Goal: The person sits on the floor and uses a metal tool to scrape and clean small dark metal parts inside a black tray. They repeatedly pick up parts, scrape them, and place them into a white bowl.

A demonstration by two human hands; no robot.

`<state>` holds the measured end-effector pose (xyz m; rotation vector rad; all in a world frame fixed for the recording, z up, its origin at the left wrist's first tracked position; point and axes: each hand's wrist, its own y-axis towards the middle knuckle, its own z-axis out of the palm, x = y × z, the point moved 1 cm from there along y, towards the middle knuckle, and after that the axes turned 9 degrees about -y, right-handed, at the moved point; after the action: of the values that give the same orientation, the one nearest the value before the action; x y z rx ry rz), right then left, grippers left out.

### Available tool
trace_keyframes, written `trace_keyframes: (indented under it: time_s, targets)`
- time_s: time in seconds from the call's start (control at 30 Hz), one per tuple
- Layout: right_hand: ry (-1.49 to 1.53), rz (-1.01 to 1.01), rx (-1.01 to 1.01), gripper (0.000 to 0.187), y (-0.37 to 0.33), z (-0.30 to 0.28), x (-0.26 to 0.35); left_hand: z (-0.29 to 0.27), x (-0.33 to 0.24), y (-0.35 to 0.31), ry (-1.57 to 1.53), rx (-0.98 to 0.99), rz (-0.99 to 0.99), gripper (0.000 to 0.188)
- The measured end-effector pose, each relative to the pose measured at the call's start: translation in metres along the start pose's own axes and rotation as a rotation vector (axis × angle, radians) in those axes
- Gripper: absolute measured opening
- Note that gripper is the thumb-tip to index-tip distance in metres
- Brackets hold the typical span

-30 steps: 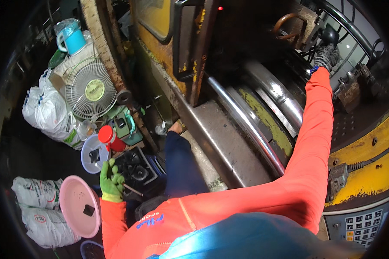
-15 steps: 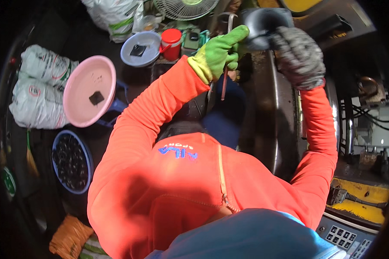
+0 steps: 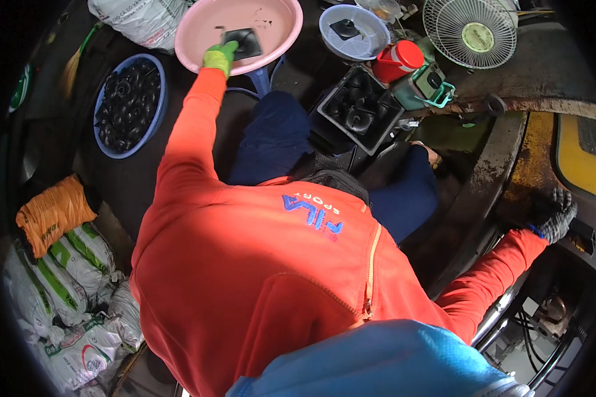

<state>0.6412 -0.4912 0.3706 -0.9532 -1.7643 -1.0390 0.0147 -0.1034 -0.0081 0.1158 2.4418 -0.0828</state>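
Note:
My left hand (image 3: 220, 56), in a green glove, reaches far forward into a pink basin (image 3: 281, 40) and grips a flat black moulded part (image 3: 246, 41) lying on the basin's bottom. My orange sleeve runs back from it over my dark blue trousers. My right hand (image 3: 556, 215), in a grey knitted glove, is out to the right with its fingers curled over the dark edge of a machine (image 3: 510, 172). What lies under that palm is hidden.
A blue basin (image 3: 102, 142) of several black round parts sits left of the pink one. A black tray (image 3: 387, 129) of parts, a small grey bowl (image 3: 371, 46), a red cup (image 3: 397, 61) and a fan (image 3: 477, 33) stand ahead. Sacks (image 3: 66, 304) pile at the left.
Both hands held a black part up at the machine half a second ago. My left hand has carried it down into the pink basin, and my right hand has dropped to the machine's edge.

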Motion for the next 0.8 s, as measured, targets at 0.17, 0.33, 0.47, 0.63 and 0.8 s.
trace_keyframes:
  time_s: [0.17,0.33,0.47,0.63,0.8]
  targets:
    - [0.162,0.204,-0.044,0.023,0.006,0.002,-0.033,0.017,0.096,0.056,0.607,0.220,-0.138,0.029]
    - [0.094,0.079,-0.190,0.015,-0.017,0.017,-0.029,0.027,0.072,0.062,0.398,0.048,0.109,0.032]
    - [0.077,-0.011,-0.228,0.033,-0.031,0.006,-0.029,0.046,-0.053,0.010,-1.216,0.196,-0.314,0.023]
    - [0.083,-0.097,-0.384,0.011,-0.065,-0.015,-0.041,0.109,-0.181,-0.078,-1.624,1.094,-0.439,0.032]
    - [-0.058,-0.457,-0.599,0.030,-0.141,-0.020,-0.017,0.209,-0.179,-0.137,-1.699,1.089,-0.766,0.035]
